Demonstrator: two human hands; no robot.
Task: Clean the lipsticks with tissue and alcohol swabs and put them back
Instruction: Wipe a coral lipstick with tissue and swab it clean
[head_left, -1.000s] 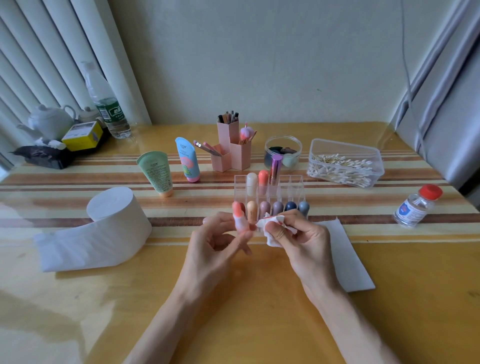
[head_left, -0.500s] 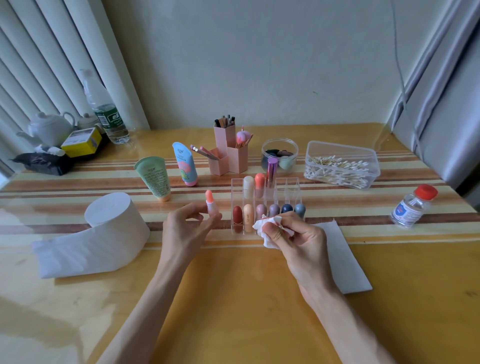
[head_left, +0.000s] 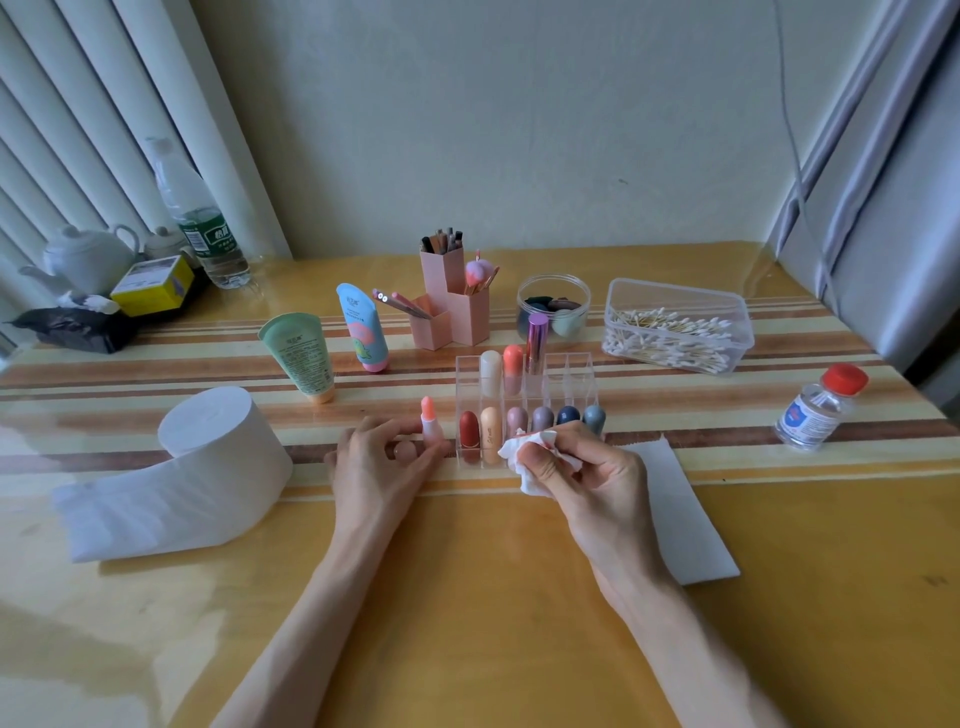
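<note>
Since a second ago the left hand (head_left: 382, 457) has carried the uncapped pink lipstick (head_left: 430, 426) away from the tissue and down to the table (head_left: 467, 597), where it now stands upright just left of the clear organizer (head_left: 524, 410), fingers still pinched around its base. Something small and pale, perhaps the cap, sits tucked under those fingers, though the view is too poor to be sure. The right hand (head_left: 587, 473) has stayed put, closed on a crumpled tissue (head_left: 530, 452) marked with red smears, right in front of the organizer's near row. That row holds six capped lipsticks (head_left: 491, 431) side by side; the back row holds three more at its left end. A flat sheet of tissue (head_left: 680, 514) lies under the right wrist. Off to the left rests the tissue roll (head_left: 208, 457), to the right the red-capped alcohol bottle (head_left: 818, 408), and behind the organizer the tub of cotton swabs (head_left: 675, 327)
</note>
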